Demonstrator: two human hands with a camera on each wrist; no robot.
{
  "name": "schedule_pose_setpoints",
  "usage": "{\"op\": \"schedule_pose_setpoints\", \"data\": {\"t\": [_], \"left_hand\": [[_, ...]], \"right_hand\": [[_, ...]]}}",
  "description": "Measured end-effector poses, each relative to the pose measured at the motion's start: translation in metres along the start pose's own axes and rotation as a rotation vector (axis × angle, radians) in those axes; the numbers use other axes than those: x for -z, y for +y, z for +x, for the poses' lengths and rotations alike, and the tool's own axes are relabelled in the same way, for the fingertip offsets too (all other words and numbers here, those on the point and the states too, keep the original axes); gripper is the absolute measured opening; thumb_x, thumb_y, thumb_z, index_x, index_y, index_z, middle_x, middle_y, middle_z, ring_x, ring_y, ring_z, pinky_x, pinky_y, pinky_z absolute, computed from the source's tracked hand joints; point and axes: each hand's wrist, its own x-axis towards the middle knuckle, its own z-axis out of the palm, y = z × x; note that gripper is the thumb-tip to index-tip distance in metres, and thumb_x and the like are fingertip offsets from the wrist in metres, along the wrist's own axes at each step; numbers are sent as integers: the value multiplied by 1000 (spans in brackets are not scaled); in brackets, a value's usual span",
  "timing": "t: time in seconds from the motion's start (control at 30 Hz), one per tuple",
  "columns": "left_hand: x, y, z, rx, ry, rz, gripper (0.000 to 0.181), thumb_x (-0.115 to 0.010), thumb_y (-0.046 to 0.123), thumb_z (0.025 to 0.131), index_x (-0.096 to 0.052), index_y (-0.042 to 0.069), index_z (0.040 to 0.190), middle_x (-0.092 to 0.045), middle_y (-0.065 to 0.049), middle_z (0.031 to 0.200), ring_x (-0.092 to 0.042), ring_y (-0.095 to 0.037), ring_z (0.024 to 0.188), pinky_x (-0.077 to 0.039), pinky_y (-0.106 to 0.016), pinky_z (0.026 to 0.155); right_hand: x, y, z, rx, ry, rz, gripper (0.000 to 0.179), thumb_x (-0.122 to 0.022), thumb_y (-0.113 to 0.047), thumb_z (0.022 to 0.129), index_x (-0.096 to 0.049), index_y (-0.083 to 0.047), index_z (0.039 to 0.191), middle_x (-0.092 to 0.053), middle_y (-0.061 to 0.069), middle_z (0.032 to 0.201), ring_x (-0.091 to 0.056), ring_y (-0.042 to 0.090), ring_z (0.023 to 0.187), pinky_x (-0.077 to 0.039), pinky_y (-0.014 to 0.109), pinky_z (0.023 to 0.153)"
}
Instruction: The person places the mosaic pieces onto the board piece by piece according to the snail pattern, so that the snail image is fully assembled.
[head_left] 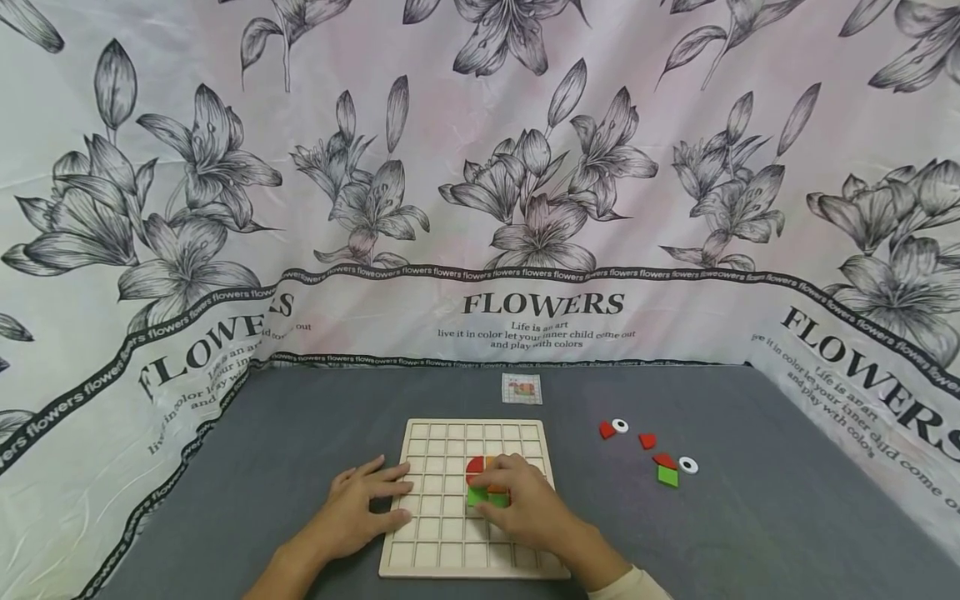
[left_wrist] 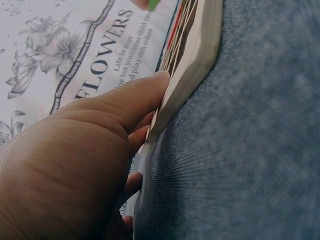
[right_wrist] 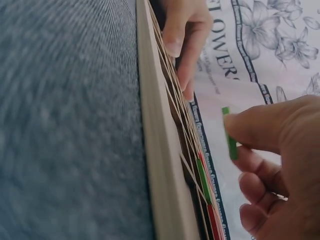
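My right hand (head_left: 529, 505) is over the wooden grid board (head_left: 435, 530) and pinches a thin green tile (right_wrist: 230, 134) between thumb and fingers. In the right wrist view the tile stands on edge, clear of the board. Red pieces (head_left: 476, 465), orange and green ones sit in the grid's middle, partly covered by this hand. At the board's left edge my left hand (head_left: 351, 512) rests with fingers extended. Its thumb (left_wrist: 150, 90) touches the frame in the left wrist view.
Right of the board lie several loose pieces: a red one (head_left: 647, 441), a green tile (head_left: 667, 476) and a white ring with a dark centre (head_left: 687, 466) among them. A small picture card (head_left: 521, 388) lies behind the board. Flower-printed cloth (head_left: 543, 329) borders the grey table (head_left: 300, 417).
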Motion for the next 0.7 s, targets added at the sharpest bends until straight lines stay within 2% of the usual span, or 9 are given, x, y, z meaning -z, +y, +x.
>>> {"op": "schedule_pose_setpoints", "data": {"t": [0.2, 0.4, 0.7], "left_hand": [[0, -1, 1, -14, 3, 8, 49, -71, 43, 87, -68, 10, 124, -49, -6, 142, -25, -42, 138, -6, -65, 103], [0, -1, 1, -13, 2, 11, 50, -71, 43, 87, -68, 10, 123, -49, -6, 142, -25, -41, 138, -6, -64, 104], [0, 0, 0, -2, -4, 3, 49, -71, 42, 87, -68, 9, 124, -49, -6, 142, -25, -41, 138, -6, -64, 104]], "right_hand": [[-8, 8, 0, 42, 11, -118, 21, -77, -10, 81, -76, -11, 102, -60, -7, 99, -52, 14, 96, -48, 29, 77], [-12, 13, 0, 91, 27, -161, 19, -77, -7, 79, -76, -10, 98, -59, -6, 98, -51, 13, 95, -48, 28, 78], [-12, 12, -2, 54, 56, -153, 19, -76, -8, 80, -76, -9, 100, -61, -7, 99, -52, 12, 94, -48, 30, 78]]}}
